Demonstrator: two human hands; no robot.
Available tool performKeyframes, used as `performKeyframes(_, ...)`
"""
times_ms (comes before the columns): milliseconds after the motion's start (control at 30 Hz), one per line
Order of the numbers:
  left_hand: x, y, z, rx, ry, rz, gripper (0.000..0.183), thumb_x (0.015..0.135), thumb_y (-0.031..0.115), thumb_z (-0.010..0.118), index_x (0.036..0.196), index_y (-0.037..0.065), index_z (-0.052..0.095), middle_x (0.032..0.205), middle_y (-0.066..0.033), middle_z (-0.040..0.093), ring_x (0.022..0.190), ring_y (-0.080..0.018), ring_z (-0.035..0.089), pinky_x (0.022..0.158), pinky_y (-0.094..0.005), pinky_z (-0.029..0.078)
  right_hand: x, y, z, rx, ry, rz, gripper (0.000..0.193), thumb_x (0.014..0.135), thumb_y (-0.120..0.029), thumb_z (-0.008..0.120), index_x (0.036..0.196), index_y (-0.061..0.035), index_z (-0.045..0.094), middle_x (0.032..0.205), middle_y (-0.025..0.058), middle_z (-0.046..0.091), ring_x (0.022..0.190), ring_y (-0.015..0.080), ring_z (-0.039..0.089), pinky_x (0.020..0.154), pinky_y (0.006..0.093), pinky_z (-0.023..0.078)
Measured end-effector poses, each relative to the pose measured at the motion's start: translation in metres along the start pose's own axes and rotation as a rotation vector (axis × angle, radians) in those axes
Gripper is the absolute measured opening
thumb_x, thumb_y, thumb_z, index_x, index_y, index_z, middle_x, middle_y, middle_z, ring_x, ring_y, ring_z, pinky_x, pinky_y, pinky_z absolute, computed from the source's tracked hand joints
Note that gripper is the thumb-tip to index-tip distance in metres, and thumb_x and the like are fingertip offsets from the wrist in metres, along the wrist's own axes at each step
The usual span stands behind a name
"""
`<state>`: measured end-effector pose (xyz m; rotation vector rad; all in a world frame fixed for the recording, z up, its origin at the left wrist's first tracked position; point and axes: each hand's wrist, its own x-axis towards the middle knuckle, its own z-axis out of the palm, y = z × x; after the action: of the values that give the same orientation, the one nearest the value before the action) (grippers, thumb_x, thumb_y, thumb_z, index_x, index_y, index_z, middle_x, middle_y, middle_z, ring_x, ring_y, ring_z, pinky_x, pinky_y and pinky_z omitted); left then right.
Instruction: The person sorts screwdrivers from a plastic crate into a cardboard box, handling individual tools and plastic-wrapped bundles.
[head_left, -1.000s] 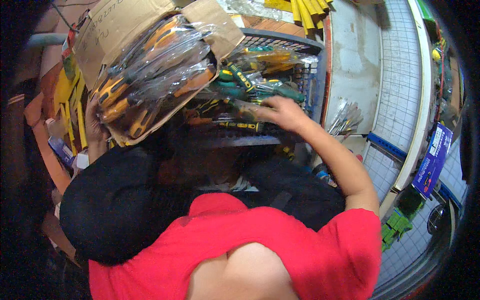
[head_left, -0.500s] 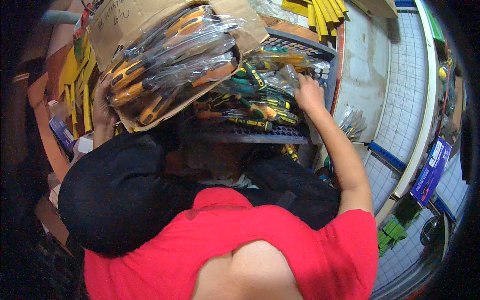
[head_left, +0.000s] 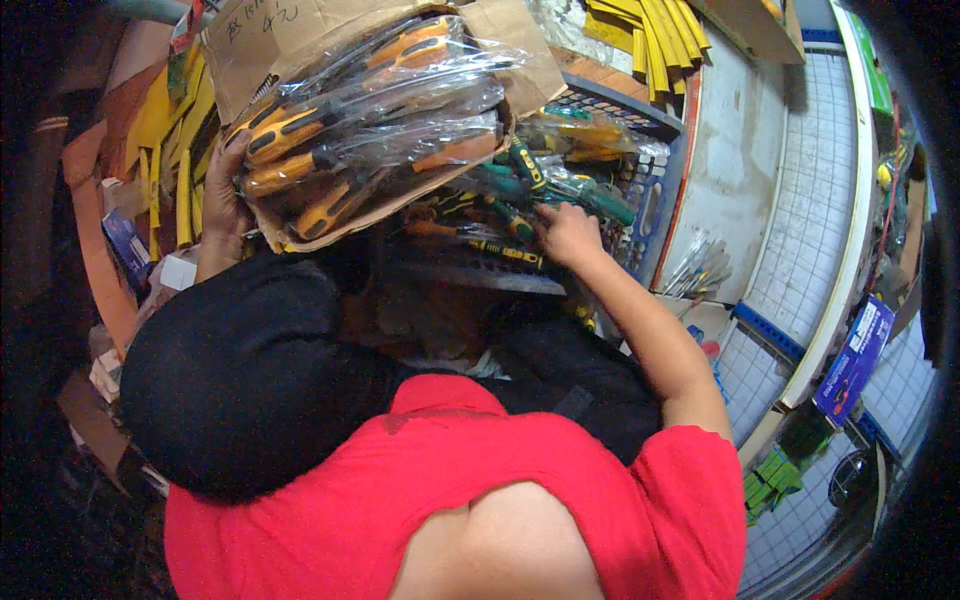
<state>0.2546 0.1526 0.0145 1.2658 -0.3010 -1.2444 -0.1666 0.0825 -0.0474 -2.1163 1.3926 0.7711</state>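
My left hand (head_left: 228, 195) grips the left side of an open cardboard box (head_left: 235, 75), its fingers partly behind the wall. Filling the tilted box are tools with orange-and-black handles (head_left: 290, 130), wrapped in clear plastic; their working ends are hidden. To the right, my right hand (head_left: 572, 237) is down among loose tools in a blue-grey plastic basket (head_left: 655, 215). Its fingers are curled next to a green-and-yellow screwdriver handle (head_left: 517, 222); what they hold, if anything, is hidden. A black-and-yellow handle (head_left: 505, 252) lies close by, near the basket's front rim.
Yellow strips (head_left: 655, 40) lie beyond the basket, and more yellow pieces (head_left: 165, 170) stand left of the box. On the right are a bundle of thin metal pieces (head_left: 700, 268), a wire-grid shelf (head_left: 815, 150) and a blue-purple package (head_left: 853, 360). My bent knee (head_left: 230, 380) is below the box.
My right hand has moved left and nearer within the basket, away from a piece of clear plastic that it held. The left hand still grips the box; the whole view has shifted slightly.
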Motion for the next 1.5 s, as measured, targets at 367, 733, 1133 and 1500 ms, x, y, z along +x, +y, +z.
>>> performKeyframes(367,0.003,-0.002,0.000,0.027,0.017,0.007,0.039,0.083,0.020,0.061,0.115,0.002,0.048,0.107,-0.0097,0.057,0.096,-0.0197,0.058,0.083,-0.0334,0.050,0.024,0.024,0.034,1.051,-0.484,0.070,0.035,0.077,-0.027,0.067,0.104,-0.0065,0.060,0.076,0.0019,0.057,0.064,0.0117,0.050,0.057,0.0263,0.038)
performKeyframes(733,0.001,-0.002,0.001,0.052,0.042,0.052,0.035,0.084,0.020,0.060,0.112,0.001,0.051,0.104,-0.0094,0.059,0.095,-0.0183,0.059,0.082,-0.0323,0.049,-0.037,0.091,-0.040,0.839,-0.745,-0.049,0.029,0.070,-0.030,0.062,0.076,-0.0021,0.060,0.068,0.0003,0.050,0.066,0.0106,0.041,0.062,0.0288,0.035)
performKeyframes(1133,0.006,-0.002,0.001,0.105,0.011,0.063,0.038,0.081,0.023,0.063,0.109,0.002,0.050,0.102,-0.0089,0.058,0.091,-0.0179,0.058,0.083,-0.0315,0.047,-0.130,0.014,-0.114,1.792,-0.270,-0.211,0.051,0.059,-0.008,0.071,0.103,-0.0053,0.046,0.094,0.0083,0.054,0.093,0.0238,0.055,0.082,0.0361,0.046)
performKeyframes(1500,-0.001,0.005,0.012,-0.089,-0.060,-0.024,0.048,0.084,0.030,0.062,0.117,0.001,0.043,0.108,-0.0113,0.056,0.099,-0.0192,0.056,0.084,-0.0332,0.048,-0.050,-0.187,-0.099,1.975,-0.529,-0.234,0.033,0.084,-0.012,0.060,0.114,-0.0037,0.050,0.101,0.0068,0.061,0.085,0.0166,0.061,0.069,0.0260,0.048)
